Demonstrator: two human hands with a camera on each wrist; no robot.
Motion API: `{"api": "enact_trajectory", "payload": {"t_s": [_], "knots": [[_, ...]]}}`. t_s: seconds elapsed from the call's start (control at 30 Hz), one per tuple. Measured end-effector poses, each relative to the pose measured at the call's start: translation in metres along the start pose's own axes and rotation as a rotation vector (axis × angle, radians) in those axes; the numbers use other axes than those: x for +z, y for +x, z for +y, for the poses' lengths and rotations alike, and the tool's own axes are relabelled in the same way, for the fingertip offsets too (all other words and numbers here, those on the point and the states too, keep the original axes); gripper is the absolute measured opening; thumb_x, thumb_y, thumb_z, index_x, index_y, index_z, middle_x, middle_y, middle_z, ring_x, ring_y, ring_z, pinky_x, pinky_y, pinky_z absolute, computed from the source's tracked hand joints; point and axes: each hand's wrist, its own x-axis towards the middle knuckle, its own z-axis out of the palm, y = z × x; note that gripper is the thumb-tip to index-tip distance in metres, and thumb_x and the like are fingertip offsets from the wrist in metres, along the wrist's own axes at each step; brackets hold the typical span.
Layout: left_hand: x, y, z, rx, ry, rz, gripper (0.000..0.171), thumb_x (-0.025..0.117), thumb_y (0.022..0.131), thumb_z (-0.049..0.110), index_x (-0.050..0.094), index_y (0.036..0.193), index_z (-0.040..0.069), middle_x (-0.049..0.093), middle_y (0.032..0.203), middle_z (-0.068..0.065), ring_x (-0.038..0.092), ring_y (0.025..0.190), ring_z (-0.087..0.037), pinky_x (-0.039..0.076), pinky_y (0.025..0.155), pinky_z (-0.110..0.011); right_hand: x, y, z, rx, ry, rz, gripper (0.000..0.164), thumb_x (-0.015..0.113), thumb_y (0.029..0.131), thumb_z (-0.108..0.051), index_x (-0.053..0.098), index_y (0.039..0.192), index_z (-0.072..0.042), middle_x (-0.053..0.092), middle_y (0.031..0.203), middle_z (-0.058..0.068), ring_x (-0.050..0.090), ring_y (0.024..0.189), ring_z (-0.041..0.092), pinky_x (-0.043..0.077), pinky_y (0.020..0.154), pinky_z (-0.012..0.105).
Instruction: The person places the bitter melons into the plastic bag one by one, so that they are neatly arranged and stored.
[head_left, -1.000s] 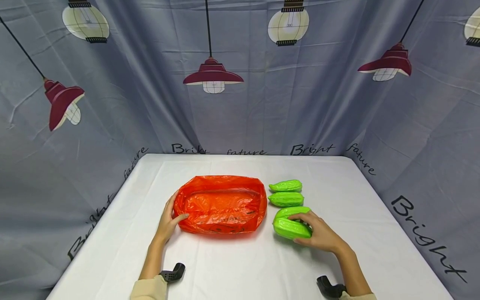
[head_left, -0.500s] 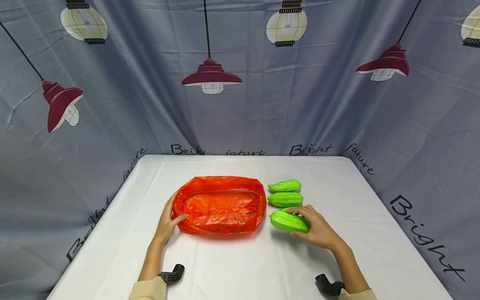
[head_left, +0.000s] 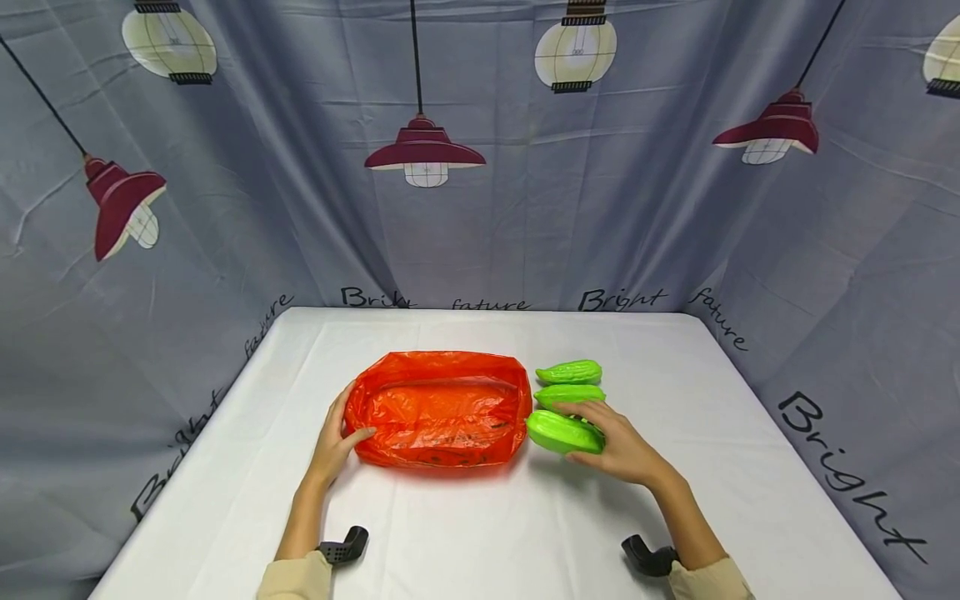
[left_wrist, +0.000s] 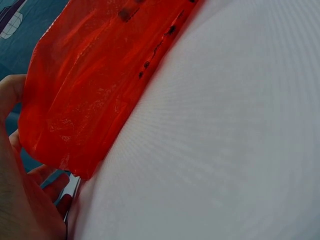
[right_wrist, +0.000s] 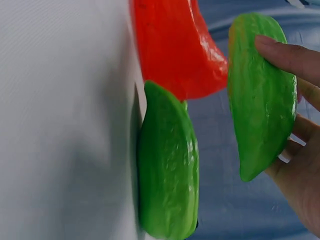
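Note:
An orange plastic bag (head_left: 442, 408) lies open on the white table (head_left: 487, 533). My left hand (head_left: 347, 425) grips its left end, thumb on the front side; the left wrist view shows the bag (left_wrist: 90, 85) against my palm (left_wrist: 20, 200). My right hand (head_left: 588, 433) holds a green bitter gourd (head_left: 551, 432) just off the table, right beside the bag's right end. Close up in the right wrist view, the held gourd (right_wrist: 260, 90) sits between my fingers (right_wrist: 290, 55) and thumb. Two more gourds (head_left: 570, 372) (head_left: 566, 393) lie behind it; one of them (right_wrist: 167, 165) rests on the table by the bag (right_wrist: 175, 45).
Grey curtains printed with lamps (head_left: 423, 154) wall in the table on three sides. Black wrist mounts (head_left: 345, 546) (head_left: 645, 557) sit at my forearms. White cloth stretches in front of and to the right of the bag.
My right hand has lifted the nearest gourd and carried it left, up to the bag's right end. The left hand and the other two gourds have stayed put.

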Motion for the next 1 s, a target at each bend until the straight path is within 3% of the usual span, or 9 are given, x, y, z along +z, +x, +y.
{"api": "enact_trajectory", "payload": {"t_s": [0.13, 0.37, 0.5, 0.77, 1.0], "knots": [[0.0, 0.0, 0.001, 0.004, -0.003, -0.002, 0.076, 0.063, 0.079, 0.003, 0.025, 0.144, 0.003, 0.025, 0.144, -0.023, 0.024, 0.129, -0.042, 0.018, 0.1, -0.064, 0.002, 0.007, -0.004, -0.03, -0.002, -0.004, 0.078, 0.082, 0.067, -0.015, 0.047, 0.136, -0.019, 0.051, 0.129, -0.002, 0.047, 0.112, 0.018, 0.042, 0.087, 0.049], [0.0, 0.0, 0.001, 0.006, 0.01, 0.003, 0.076, 0.063, 0.079, 0.005, 0.025, 0.144, 0.003, 0.025, 0.144, -0.024, 0.023, 0.13, -0.042, 0.017, 0.1, -0.065, 0.01, 0.021, -0.012, -0.021, 0.033, 0.001, 0.069, 0.081, 0.07, -0.026, 0.052, 0.133, -0.024, 0.051, 0.122, -0.005, 0.045, 0.113, 0.016, 0.042, 0.086, 0.047], [-0.001, -0.001, 0.0, 0.003, 0.017, 0.002, 0.076, 0.064, 0.079, 0.005, 0.025, 0.145, 0.003, 0.024, 0.145, -0.023, 0.023, 0.13, -0.042, 0.017, 0.1, -0.064, 0.02, 0.031, -0.013, -0.024, 0.059, 0.03, 0.069, 0.081, 0.07, -0.028, 0.052, 0.132, -0.022, 0.053, 0.118, -0.002, 0.047, 0.108, 0.016, 0.045, 0.083, 0.041], [-0.003, -0.003, 0.001, 0.005, 0.014, 0.007, 0.076, 0.065, 0.079, 0.004, 0.026, 0.144, 0.002, 0.024, 0.144, -0.025, 0.024, 0.129, -0.043, 0.019, 0.1, -0.063, 0.039, 0.052, -0.015, 0.053, 0.079, 0.096, 0.069, 0.079, 0.07, -0.035, 0.051, 0.133, -0.023, 0.055, 0.116, 0.004, 0.052, 0.101, 0.02, 0.046, 0.08, 0.042], [-0.001, -0.001, 0.001, 0.035, 0.026, 0.005, 0.076, 0.065, 0.078, 0.003, 0.026, 0.144, 0.0, 0.025, 0.143, -0.026, 0.023, 0.129, -0.044, 0.017, 0.099, -0.065, 0.05, 0.071, -0.024, 0.087, 0.127, 0.194, 0.069, 0.079, 0.071, -0.034, 0.051, 0.133, -0.02, 0.059, 0.104, 0.0, 0.054, 0.092, 0.014, 0.05, 0.071, 0.031]]}}
